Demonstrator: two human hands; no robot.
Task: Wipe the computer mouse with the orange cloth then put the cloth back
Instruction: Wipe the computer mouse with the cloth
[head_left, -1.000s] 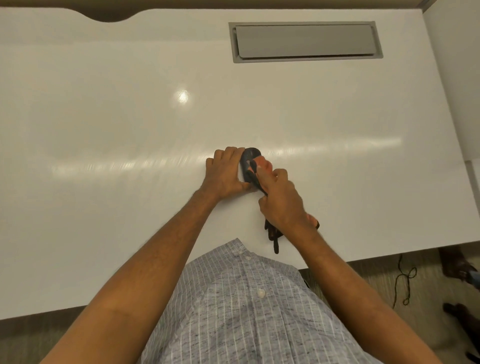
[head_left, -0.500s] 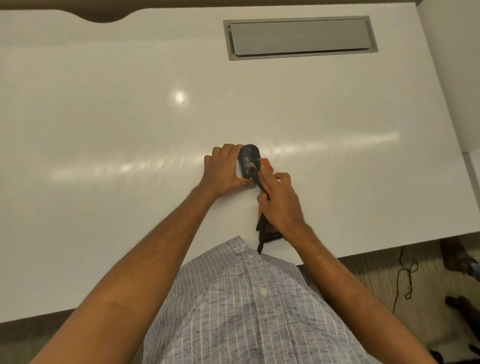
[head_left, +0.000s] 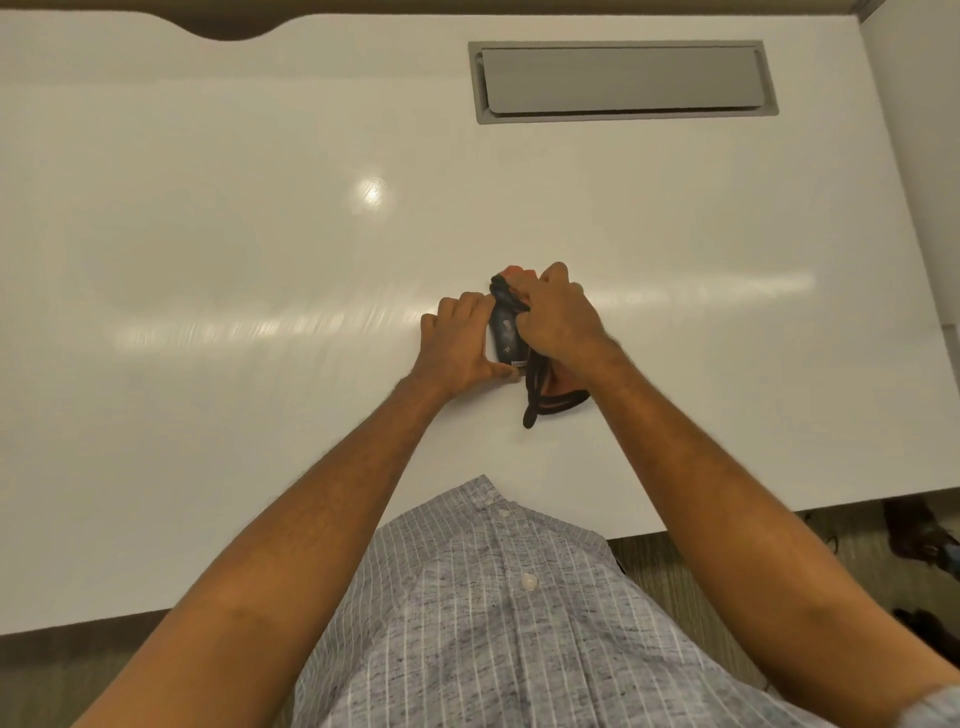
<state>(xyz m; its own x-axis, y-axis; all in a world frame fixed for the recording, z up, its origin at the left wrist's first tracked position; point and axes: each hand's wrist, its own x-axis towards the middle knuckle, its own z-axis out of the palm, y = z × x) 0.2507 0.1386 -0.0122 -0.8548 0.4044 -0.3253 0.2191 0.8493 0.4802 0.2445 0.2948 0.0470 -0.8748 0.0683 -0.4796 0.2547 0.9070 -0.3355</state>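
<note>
A dark computer mouse (head_left: 505, 335) lies on the white desk (head_left: 260, 260), its length pointing away from me. My left hand (head_left: 460, 347) grips its left side and holds it in place. My right hand (head_left: 557, 317) presses the orange cloth (head_left: 558, 400) with a dark border over the mouse's right side and far end. A bit of orange shows past my fingers at the far tip, and the rest of the cloth trails onto the desk under my right wrist. Much of the mouse is hidden by both hands.
A grey cable hatch (head_left: 621, 80) is set into the desk at the back right. The desk's near edge runs just in front of my shirt. Floor with cables and dark objects (head_left: 919, 530) shows at the lower right.
My right hand has slid with the cloth from the near end of the mouse to its far end. The left hand has kept its hold on the mouse.
</note>
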